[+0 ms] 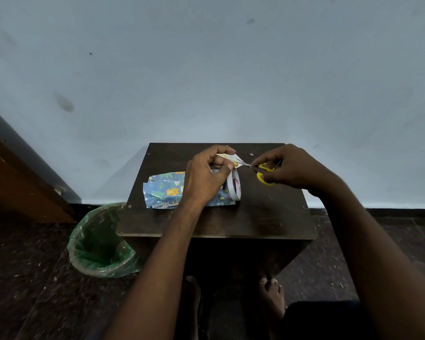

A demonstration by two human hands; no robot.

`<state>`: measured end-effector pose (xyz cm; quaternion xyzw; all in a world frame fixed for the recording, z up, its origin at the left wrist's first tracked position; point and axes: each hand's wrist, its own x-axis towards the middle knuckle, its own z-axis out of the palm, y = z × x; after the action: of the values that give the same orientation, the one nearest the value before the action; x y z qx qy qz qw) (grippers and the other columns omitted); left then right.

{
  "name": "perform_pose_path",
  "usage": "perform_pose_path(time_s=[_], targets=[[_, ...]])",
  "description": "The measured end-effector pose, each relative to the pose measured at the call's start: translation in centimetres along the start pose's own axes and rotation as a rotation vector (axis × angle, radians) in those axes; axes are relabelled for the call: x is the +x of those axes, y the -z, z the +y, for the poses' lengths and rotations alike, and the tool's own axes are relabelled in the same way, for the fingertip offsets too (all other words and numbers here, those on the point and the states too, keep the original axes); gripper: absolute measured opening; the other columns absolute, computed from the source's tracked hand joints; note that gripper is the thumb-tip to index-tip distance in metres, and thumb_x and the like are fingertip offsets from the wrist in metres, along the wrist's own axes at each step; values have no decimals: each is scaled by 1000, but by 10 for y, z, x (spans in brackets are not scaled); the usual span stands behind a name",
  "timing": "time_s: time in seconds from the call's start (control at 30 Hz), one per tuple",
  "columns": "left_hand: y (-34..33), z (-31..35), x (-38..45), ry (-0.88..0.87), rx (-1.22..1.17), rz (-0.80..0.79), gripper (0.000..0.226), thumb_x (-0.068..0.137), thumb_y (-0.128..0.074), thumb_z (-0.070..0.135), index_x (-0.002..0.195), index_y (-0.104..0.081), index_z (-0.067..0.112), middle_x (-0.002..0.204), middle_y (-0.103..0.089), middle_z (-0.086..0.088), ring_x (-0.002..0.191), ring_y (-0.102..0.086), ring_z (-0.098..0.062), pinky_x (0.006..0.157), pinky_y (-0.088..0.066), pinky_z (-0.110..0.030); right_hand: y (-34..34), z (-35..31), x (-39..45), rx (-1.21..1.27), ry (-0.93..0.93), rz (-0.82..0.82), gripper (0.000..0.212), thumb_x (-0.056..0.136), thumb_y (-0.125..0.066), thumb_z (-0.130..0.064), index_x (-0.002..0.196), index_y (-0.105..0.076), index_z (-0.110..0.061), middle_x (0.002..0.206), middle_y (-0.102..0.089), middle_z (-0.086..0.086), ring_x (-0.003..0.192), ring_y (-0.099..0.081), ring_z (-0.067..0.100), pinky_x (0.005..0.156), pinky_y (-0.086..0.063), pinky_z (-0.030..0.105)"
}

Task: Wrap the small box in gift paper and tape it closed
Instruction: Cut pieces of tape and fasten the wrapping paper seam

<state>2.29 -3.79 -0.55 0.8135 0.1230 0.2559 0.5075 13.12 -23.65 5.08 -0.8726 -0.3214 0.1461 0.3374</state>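
Wrapped box (167, 191) lies crosswise (left-right) on table (268, 217).

Your left hand (206, 177) and right hand (292, 168) are bare, with no rings, watch or gloves, and both forearms are uncovered, no sleeves in view. Your feet (272, 298) are bare too. Dark clothing (329, 320) covers your right leg.

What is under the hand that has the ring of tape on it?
Under the left hand lies the animal-print gift paper, flat on the dark table. The tape ring hangs from its fingers. Hand and paper hide whatever lies beneath, so the box cannot be seen.
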Motion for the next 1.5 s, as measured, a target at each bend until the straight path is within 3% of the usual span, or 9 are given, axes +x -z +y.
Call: perform_pose_path(time_s=[0.13,0.3,0.43,0.7,0.93,1.1,1.2,1.4,1.5], targets=[[1,0,0,-4,3,-12,30,92,-79,10,113,-77,30,85,-80,10,80,-76,-5,76,-64,-39,1,0,0,25,-25,-22,36,78,-80,-7,99,-83,-36,93,-73,23,72,-61,-4,84,-59,46],[-3,2,-2,-45,7,-65,32,90,-77,6,113,-77,28,88,-81,8,88,-77,-6,86,-63,-38,-5,-5,3,7,-16,-30,37,78,-80,-9,104,-83,-35,87,-76,10,76,-62,15,80,-60,46],[-4,1,-1,-50,6,-65,33,90,-77,5,113,-77,28,88,-81,7,89,-77,-8,88,-62,-43,-7,-5,4,13,-6,-27,37,77,-80,-10,103,-83,-37,89,-76,11,77,-61,18,71,-55,38],[-3,1,-1,-54,0,-49,32,90,-78,5,114,-78,26,88,-81,8,88,-77,-6,85,-63,-37,-9,-6,5,-9,28,3,35,80,-78,-10,102,-83,-37,86,-77,6,79,-66,26,69,-52,33],[-2,2,0,-14,-20,-44,42,89,-81,7,124,-72,28,86,-81,5,81,-75,-4,75,-56,-23,-9,-4,6,-59,53,43,32,83,-80,-10,103,-84,-34,87,-80,-4,89,-72,16,79,-57,32],[-5,-4,1,48,-37,0,55,87,-83,8,135,-63,26,87,-81,8,86,-75,-3,86,-62,-36,-3,4,6,-45,29,118,28,83,-81,-12,103,-83,-32,79,-75,2,76,-65,16,68,-48,27],[-3,-7,2,50,-50,-4,58,88,-84,10,139,-60,25,90,-81,12,98,-75,-3,95,-59,-39,-13,10,9,-156,-61,214,26,80,-81,-17,101,-83,-31,82,-75,-2,85,-68,18,71,-47,27],[-6,-3,2,33,-93,-42,58,89,-82,7,140,-60,23,90,-82,8,85,-74,-7,71,-51,-21,-58,9,9,-565,-182,105,26,85,-66,-6,108,-76,-13,107,-68,15,99,-67,40,69,-46,34],[-6,0,2,31,-107,-40,60,89,-81,3,141,-60,21,91,-82,6,70,-68,0,64,-49,-17,-61,2,9,-497,-118,241,21,88,-66,-15,103,-79,-21,102,-73,8,96,-69,35,72,-51,34]])
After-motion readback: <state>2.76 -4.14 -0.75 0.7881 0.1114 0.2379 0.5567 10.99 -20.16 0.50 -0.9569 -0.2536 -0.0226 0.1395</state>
